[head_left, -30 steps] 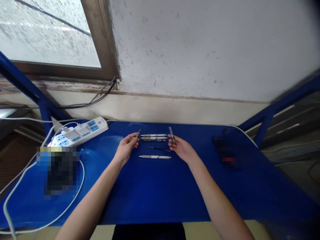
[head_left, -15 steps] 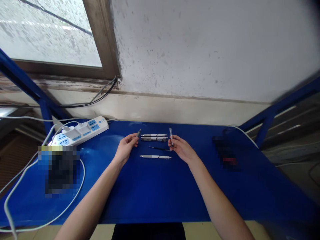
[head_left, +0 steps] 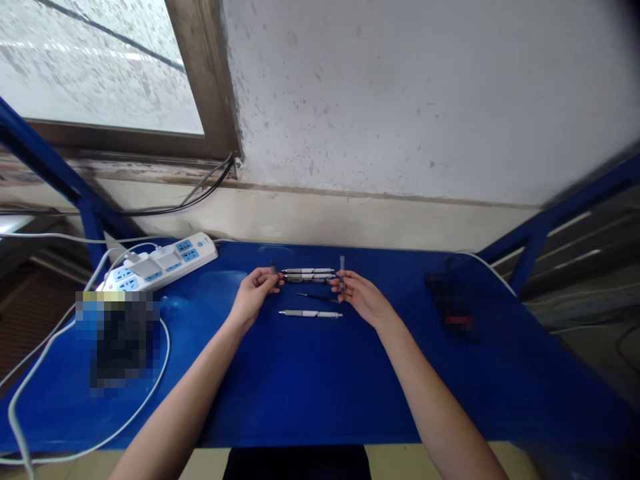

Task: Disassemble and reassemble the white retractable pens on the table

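My left hand (head_left: 255, 295) pinches a small dark pen part (head_left: 273, 270) between its fingertips, just left of the pens. My right hand (head_left: 363, 299) holds a transparent pen barrel (head_left: 342, 273) upright in its fingertips. Between the hands, a pair of silver-and-white pens (head_left: 307, 273) lies side by side on the blue table (head_left: 300, 393), almost touching my fingers. Below them lie a thin black pen refill (head_left: 319, 297) and a single white-and-silver pen (head_left: 311, 313).
A white power strip (head_left: 160, 265) with blue sockets lies at the table's back left, with white cables running along the left side. Pixelated objects stand at left (head_left: 117, 340) and right (head_left: 453, 308). A concrete wall and window (head_left: 100, 67) rise behind the table.
Both hands have moved inward, closer to the pens. The transparent barrel has gone from tilted to upright, and the dark part is now nearer my left fingers' grip.
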`<control>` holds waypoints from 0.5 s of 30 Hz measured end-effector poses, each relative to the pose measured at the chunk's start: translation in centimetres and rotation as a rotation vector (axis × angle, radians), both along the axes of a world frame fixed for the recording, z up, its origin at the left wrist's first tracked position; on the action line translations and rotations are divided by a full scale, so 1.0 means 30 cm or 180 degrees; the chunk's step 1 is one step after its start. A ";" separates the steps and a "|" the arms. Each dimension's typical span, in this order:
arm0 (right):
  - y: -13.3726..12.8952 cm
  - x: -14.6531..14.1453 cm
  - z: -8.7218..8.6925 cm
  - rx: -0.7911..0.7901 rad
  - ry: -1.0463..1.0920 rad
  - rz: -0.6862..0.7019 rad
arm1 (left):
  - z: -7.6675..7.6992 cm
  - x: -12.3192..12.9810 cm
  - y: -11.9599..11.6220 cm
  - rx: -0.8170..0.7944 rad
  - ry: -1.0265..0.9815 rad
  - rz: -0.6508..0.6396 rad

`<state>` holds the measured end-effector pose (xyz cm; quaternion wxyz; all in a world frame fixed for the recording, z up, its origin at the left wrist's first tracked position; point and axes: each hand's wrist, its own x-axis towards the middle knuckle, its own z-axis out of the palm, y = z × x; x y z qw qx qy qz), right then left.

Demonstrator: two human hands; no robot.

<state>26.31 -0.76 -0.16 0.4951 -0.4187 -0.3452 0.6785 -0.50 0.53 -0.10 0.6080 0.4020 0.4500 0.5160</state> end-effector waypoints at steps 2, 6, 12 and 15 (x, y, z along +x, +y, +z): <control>0.002 0.001 0.001 -0.0011 -0.0019 -0.0008 | 0.006 0.002 -0.003 0.0075 0.0095 0.0073; 0.004 0.002 -0.001 -0.0003 -0.0117 -0.0098 | 0.010 0.006 -0.005 0.0177 0.0198 0.0090; 0.003 0.002 -0.010 0.0119 -0.0289 -0.0249 | 0.011 0.004 -0.004 0.0195 0.0245 -0.0015; 0.002 0.002 -0.010 0.0159 -0.0333 -0.0237 | 0.010 0.003 -0.003 0.0187 0.0260 -0.0103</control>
